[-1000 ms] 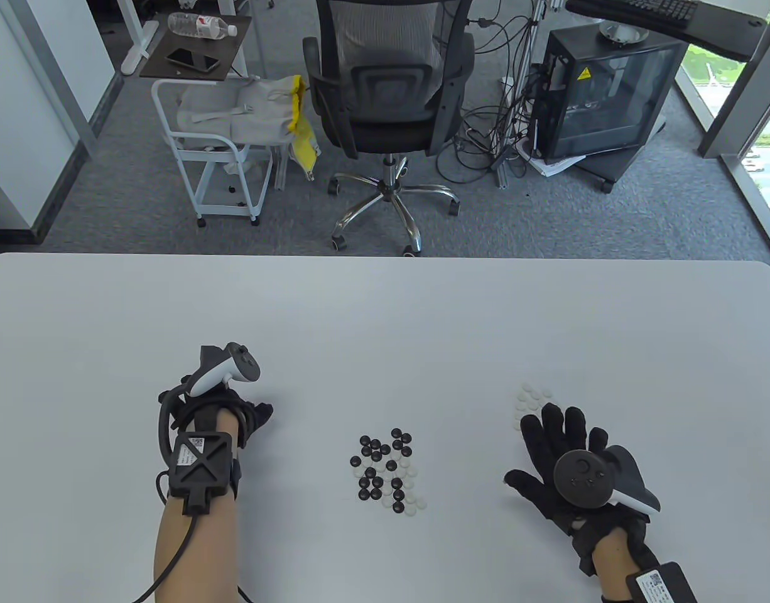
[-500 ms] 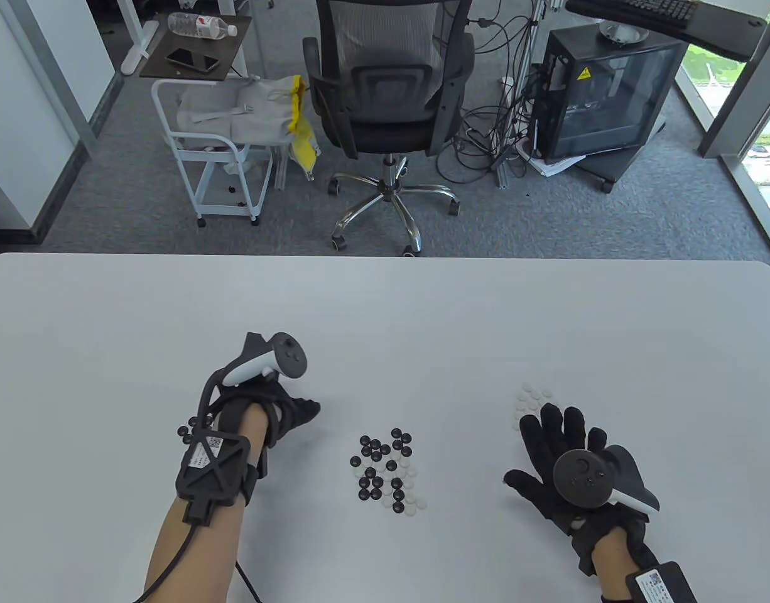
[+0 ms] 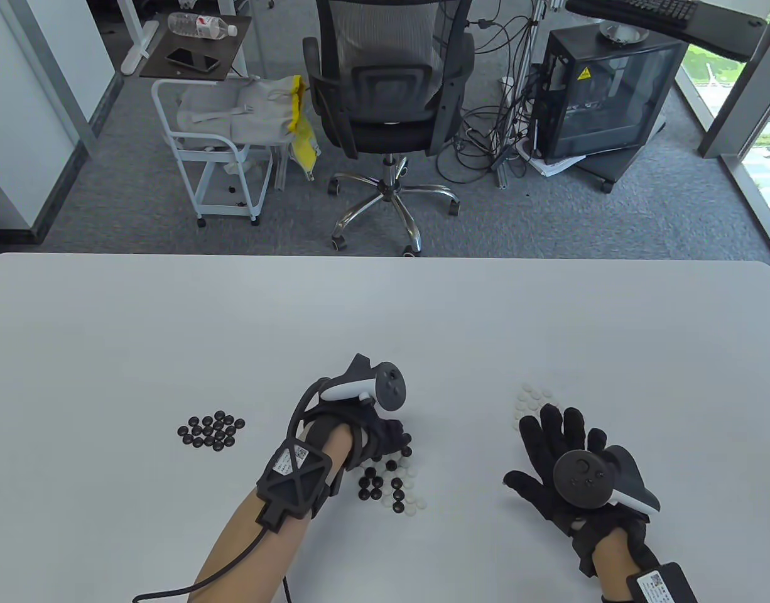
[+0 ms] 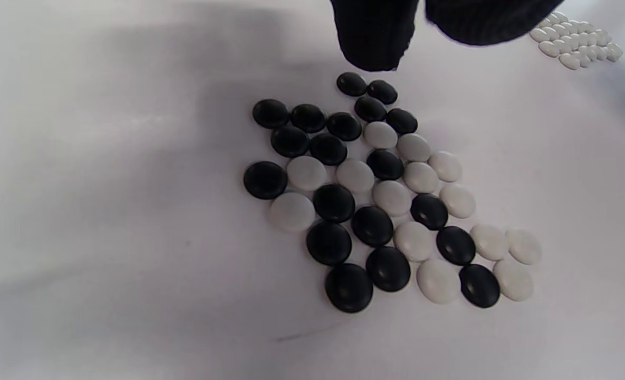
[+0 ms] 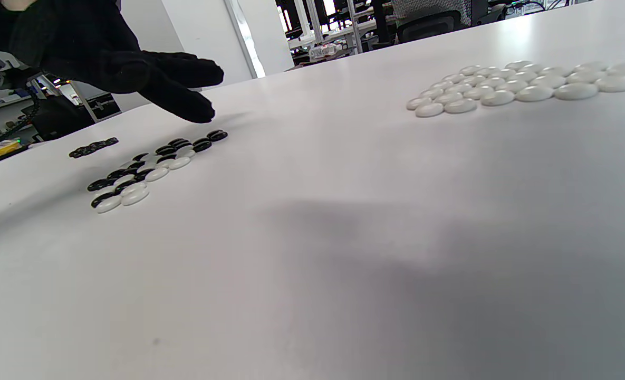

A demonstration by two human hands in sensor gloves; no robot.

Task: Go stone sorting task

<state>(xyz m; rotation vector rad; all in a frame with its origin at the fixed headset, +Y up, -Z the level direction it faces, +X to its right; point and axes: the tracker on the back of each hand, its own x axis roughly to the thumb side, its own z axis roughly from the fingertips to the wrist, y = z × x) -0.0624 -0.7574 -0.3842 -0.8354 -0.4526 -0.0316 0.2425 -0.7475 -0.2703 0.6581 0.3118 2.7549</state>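
A mixed pile of black and white Go stones (image 3: 391, 485) (image 4: 386, 195) (image 5: 143, 171) lies at the table's near centre. My left hand (image 3: 392, 438) (image 5: 185, 92) hovers over the pile's far edge with its fingers stretched out. Its fingertips (image 4: 375, 42) hang just above the topmost black stones and hold nothing. A sorted group of black stones (image 3: 211, 431) (image 5: 93, 148) sits to the left. A sorted group of white stones (image 3: 531, 398) (image 4: 576, 39) (image 5: 523, 84) sits to the right. My right hand (image 3: 548, 447) lies flat with spread fingers just in front of the white group.
The white table (image 3: 385, 314) has its far edge at mid-frame. Beyond it on the floor stand an office chair (image 3: 388, 94), a white cart (image 3: 222, 157) and a computer case (image 3: 605, 94). A cable (image 3: 234, 565) trails from my left wrist.
My left hand has moved right from the black group to the mixed pile, uncovering the black stones. My right hand has not moved.
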